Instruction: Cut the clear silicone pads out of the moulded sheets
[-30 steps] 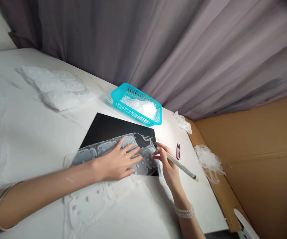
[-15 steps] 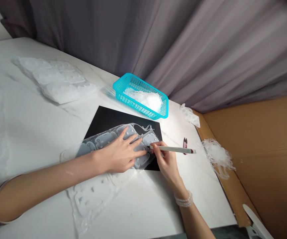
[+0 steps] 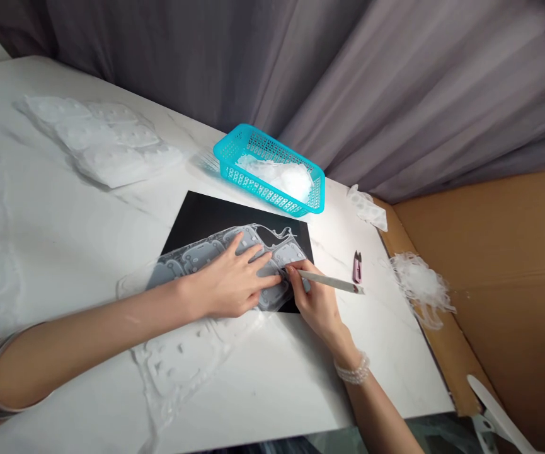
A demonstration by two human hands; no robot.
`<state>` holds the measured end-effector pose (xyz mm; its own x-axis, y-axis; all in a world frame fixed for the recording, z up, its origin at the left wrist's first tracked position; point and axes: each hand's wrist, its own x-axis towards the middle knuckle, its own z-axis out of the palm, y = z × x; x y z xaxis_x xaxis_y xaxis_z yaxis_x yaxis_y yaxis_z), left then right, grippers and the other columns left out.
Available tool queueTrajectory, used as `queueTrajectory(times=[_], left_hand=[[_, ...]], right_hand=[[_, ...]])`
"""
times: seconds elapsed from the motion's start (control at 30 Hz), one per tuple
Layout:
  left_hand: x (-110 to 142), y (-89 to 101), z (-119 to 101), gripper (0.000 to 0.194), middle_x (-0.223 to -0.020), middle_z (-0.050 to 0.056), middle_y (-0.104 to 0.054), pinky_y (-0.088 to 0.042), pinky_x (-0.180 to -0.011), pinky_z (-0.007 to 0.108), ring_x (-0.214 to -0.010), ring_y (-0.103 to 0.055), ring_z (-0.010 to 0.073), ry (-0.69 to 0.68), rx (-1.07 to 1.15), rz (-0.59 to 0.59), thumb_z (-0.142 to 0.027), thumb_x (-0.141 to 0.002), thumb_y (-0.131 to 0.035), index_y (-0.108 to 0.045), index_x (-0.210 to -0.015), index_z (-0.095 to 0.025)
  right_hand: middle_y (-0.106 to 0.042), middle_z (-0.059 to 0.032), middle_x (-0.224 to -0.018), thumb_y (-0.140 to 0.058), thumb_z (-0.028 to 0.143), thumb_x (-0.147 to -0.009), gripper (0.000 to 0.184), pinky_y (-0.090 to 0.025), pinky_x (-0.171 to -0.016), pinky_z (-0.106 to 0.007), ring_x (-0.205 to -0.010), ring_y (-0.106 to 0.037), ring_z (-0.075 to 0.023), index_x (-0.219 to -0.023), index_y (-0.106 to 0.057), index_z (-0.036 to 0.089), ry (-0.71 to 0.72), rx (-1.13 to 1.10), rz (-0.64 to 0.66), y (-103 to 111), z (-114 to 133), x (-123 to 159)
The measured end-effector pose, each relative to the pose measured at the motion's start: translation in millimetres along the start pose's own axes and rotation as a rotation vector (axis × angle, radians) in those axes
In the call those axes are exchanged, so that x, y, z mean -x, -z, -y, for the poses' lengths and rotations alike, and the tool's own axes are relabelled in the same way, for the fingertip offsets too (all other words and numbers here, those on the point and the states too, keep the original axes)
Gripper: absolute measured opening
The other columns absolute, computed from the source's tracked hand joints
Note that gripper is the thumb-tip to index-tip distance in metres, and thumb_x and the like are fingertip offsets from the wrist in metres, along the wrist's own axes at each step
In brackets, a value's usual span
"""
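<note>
My left hand (image 3: 229,284) is spread flat on a clear moulded plastic sheet (image 3: 196,255) lying over a black board (image 3: 215,217) at centre, while my right hand (image 3: 314,302), just beside it, pinches a white pen-shaped tool (image 3: 331,282). Clear scraps (image 3: 275,173) sit in a teal plastic basket (image 3: 258,186), a loose tuft (image 3: 421,284) lies at right, and more moulded sheets (image 3: 102,135) remain at upper left.
</note>
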<state>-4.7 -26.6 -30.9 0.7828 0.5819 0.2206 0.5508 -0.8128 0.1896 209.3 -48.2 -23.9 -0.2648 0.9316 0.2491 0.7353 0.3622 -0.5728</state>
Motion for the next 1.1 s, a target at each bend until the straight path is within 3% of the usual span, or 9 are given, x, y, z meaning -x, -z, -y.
queueTrajectory(times=[0.13, 0.3, 0.47, 0.57, 0.8, 0.9, 0.97, 1.1], left_hand=[[-1.4, 3.1, -0.6, 0.046, -0.146, 0.017, -0.048, -0.018, -0.108, 0.069, -0.134, -0.044, 0.0402, -0.003, -0.049, 0.043, -0.022, -0.089, -0.046, -0.052, -0.134, -0.026], [-1.2, 1.9, -1.7, 0.053, -0.148, 0.023, -0.044, -0.022, -0.107, 0.07, -0.134, -0.043, 0.0435, -0.01, -0.076, 0.053, -0.025, -0.092, -0.041, -0.042, -0.145, -0.02], [-1.7, 1.4, -10.6, 0.048, -0.149, 0.023, -0.042, -0.021, -0.109, 0.069, -0.138, -0.037, 0.043, 0.029, -0.08, 0.066, -0.022, -0.091, -0.044, -0.051, -0.137, -0.014], [-2.6, -3.1, -17.8, 0.044, -0.15, 0.024, -0.041, -0.019, -0.112, 0.067, -0.14, -0.037, 0.0387, 0.041, -0.067, 0.064, -0.021, -0.093, -0.04, -0.054, -0.133, -0.01], [-1.2, -16.2, -25.1, 0.054, -0.151, 0.022, -0.04, -0.019, -0.113, 0.066, -0.14, -0.037, 0.0356, 0.109, -0.112, 0.01, -0.044, -0.099, -0.034, -0.05, -0.138, -0.011], [0.3, -17.8, -24.6, 0.054, -0.152, 0.02, -0.04, -0.019, -0.114, 0.065, -0.141, -0.037, 0.0343, 0.111, -0.13, -0.005, -0.045, -0.099, -0.033, -0.046, -0.142, -0.014], [0.9, -18.0, -24.3, 0.054, -0.152, 0.019, -0.04, -0.018, -0.114, 0.065, -0.141, -0.037, 0.034, 0.115, -0.134, -0.005, -0.044, -0.099, -0.034, -0.044, -0.145, -0.016], [1.8, -18.0, -24.4, 0.052, -0.154, 0.019, -0.037, -0.017, -0.114, 0.066, -0.141, -0.036, 0.0338, 0.104, -0.101, 0.021, -0.041, -0.099, -0.034, -0.043, -0.145, -0.017]], right_hand=[[-0.066, -0.0062, -0.087, -0.046, 0.023, -0.098, 0.013, -0.049, -0.069, -0.034, -0.077, -0.062, -0.0202, -0.097, -0.059, 0.023, 0.019, 0.013, -0.014, 4.4, -1.6, 12.4], [-0.066, -0.0081, -0.099, -0.048, 0.017, -0.096, 0.016, -0.053, -0.085, -0.037, -0.094, -0.064, -0.0211, -0.103, -0.061, 0.024, 0.147, -0.008, -0.07, -4.5, -5.7, 12.5], [-0.063, -0.0105, -0.112, -0.048, 0.014, -0.096, 0.028, -0.054, -0.089, -0.038, -0.104, -0.063, -0.0214, -0.115, -0.064, 0.026, 0.205, 0.076, -0.059, -11.8, -12.4, 14.2], [-0.061, -0.0118, -0.128, -0.049, 0.016, -0.096, 0.034, -0.051, -0.098, -0.045, -0.119, -0.059, -0.0253, -0.124, -0.062, 0.028, 0.237, 0.125, -0.039, -11.1, -16.2, 16.8], [-0.055, -0.006, -0.142, -0.045, 0.014, -0.097, 0.047, -0.042, -0.112, -0.047, -0.132, -0.052, -0.0245, -0.14, -0.052, 0.032, 0.229, 0.045, 0.089, -8.2, -19.1, 19.2], [-0.063, -0.0044, -0.134, -0.046, 0.017, -0.097, 0.042, -0.05, -0.105, -0.043, -0.121, -0.061, -0.0241, -0.134, -0.058, 0.032, 0.147, -0.062, 0.015, -10.4, -15.7, 15.6], [-0.071, -0.0043, -0.12, -0.05, 0.022, -0.096, 0.033, -0.057, -0.095, -0.041, -0.106, -0.069, -0.023, -0.123, -0.066, 0.031, 0.022, -0.196, -0.101, -7.9, -16.4, 9.7], [-0.075, -0.0076, -0.106, -0.062, 0.033, -0.091, 0.022, -0.059, -0.089, -0.042, -0.095, -0.073, -0.0236, -0.107, -0.072, 0.023, -0.261, -0.499, -0.373, 23.5, -43.8, 1.2]])
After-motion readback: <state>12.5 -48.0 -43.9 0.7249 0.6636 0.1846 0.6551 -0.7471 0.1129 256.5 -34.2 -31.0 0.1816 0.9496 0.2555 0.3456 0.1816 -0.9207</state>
